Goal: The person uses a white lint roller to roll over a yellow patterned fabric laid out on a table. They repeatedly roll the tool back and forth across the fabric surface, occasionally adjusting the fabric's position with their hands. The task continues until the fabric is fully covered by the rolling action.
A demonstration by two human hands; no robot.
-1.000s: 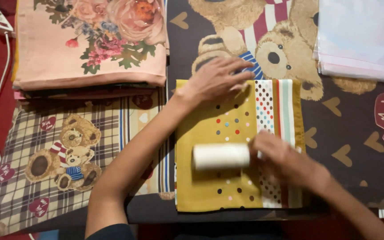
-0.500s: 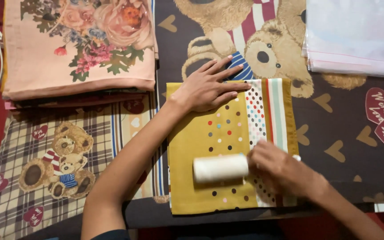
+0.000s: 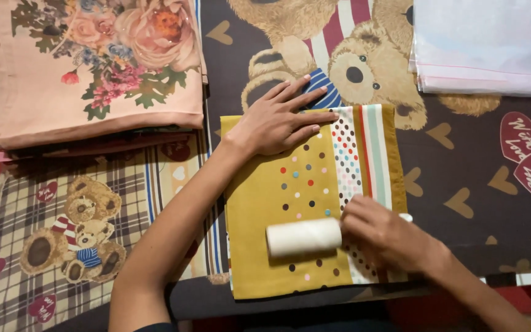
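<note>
Left hand [image 3: 278, 123] flat, fingers spread, pressing top of folded mustard polka-dot cloth [image 3: 290, 197]. Right hand [image 3: 388, 237] closed around handle of white cylindrical lint roller [image 3: 303, 237] lying on cloth.

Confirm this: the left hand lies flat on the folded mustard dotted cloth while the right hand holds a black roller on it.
Not quite. The roller is white, not black, as the head view shows. The rest holds: the left hand lies flat on the folded mustard dotted cloth and the right hand holds the roller on it.
</note>
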